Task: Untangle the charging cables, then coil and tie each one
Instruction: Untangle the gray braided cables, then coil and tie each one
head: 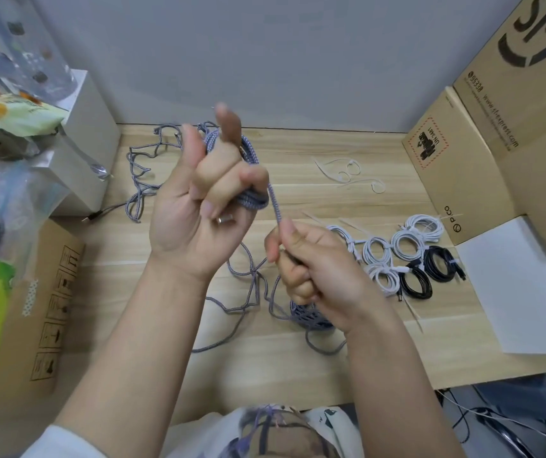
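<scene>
From the head camera, we've got the grey braided cable (248,173) looped around our left hand (198,206), fingers curled over the coil above the desk (298,365). Our right hand (311,262) pinches the strand just below that coil. Finished tied cables (403,256) sit right of it.

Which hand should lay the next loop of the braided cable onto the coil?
Probably the right hand. It pinches the braided cable just below the coil, free to feed it. The left hand is occupied: its fingers are wrapped by the coil.
</scene>
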A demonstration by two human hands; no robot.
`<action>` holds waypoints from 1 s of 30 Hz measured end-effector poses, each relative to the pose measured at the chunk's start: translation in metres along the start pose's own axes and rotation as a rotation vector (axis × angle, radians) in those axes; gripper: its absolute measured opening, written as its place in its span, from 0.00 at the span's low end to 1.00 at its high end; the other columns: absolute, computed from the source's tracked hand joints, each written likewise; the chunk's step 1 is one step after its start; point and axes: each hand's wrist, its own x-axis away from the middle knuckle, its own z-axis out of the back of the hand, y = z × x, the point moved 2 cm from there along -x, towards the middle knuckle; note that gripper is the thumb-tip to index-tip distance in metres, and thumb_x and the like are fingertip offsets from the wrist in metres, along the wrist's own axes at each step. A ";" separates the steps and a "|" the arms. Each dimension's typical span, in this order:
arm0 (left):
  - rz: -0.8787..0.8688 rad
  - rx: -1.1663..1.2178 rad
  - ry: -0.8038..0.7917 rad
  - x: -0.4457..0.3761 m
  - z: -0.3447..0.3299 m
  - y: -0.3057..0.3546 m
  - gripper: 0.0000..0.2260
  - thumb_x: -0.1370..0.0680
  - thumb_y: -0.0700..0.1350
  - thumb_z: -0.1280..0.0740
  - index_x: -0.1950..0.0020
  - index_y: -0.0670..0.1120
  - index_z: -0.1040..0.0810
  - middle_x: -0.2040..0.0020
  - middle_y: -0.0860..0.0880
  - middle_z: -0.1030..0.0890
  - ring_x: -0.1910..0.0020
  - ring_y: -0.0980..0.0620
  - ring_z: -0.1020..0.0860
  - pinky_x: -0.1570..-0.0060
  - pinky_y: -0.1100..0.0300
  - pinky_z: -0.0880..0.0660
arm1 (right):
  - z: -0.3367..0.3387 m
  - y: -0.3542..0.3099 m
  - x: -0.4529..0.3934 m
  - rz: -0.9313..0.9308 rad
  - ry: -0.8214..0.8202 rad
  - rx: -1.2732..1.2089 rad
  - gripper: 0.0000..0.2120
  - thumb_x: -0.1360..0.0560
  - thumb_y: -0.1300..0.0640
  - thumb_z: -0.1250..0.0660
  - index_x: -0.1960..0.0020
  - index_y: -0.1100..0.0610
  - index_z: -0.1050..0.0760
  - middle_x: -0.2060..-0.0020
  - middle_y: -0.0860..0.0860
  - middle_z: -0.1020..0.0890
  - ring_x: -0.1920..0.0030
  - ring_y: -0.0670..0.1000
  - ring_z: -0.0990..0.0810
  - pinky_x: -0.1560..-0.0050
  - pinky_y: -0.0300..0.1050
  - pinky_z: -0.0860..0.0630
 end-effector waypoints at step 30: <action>0.665 -1.175 -0.098 0.017 0.030 -0.013 0.33 0.22 0.67 0.50 0.61 0.39 0.24 0.81 0.55 0.40 0.79 0.49 0.43 0.63 0.53 0.25 | -0.010 -0.036 0.029 0.263 0.100 0.235 0.12 0.26 0.67 0.34 0.69 0.66 0.26 0.79 0.54 0.25 0.82 0.40 0.30 0.75 0.26 0.34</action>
